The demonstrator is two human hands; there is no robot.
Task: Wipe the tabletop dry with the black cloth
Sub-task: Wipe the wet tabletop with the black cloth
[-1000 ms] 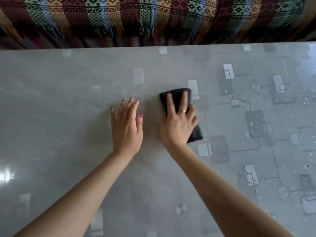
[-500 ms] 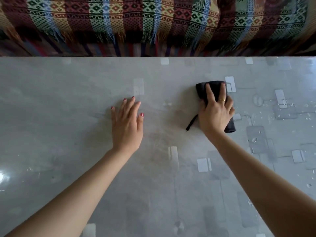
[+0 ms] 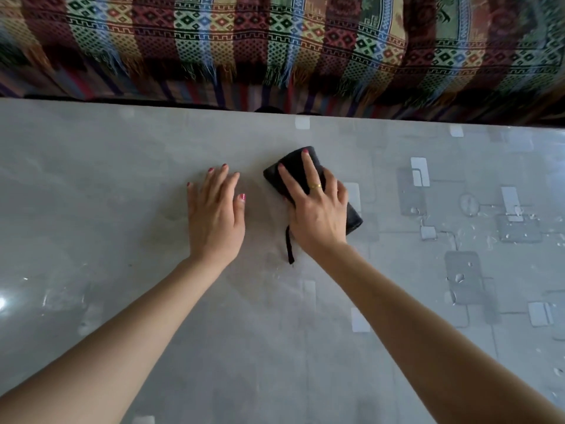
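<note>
Black cloth (image 3: 351, 217), folded, pinned under right hand (image 3: 318, 209), fingers spread flat. Left hand (image 3: 215, 214) flat on grey tabletop (image 3: 91, 185) beside it. Droplets (image 3: 458, 276) lie right.

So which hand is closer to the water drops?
Right. The right hand presses the cloth left of the drops; the left hand lies flat farther left.

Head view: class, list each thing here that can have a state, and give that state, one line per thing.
black cloth: folded, flat on the tabletop, under the right hand; a thin strap trails out.
right hand: fingers straight, pressing on the cloth.
left hand: flat on the tabletop, holding nothing, apart from the cloth.
tabletop: wet on the right side.
water drops: unwiped, right of the cloth.
</note>
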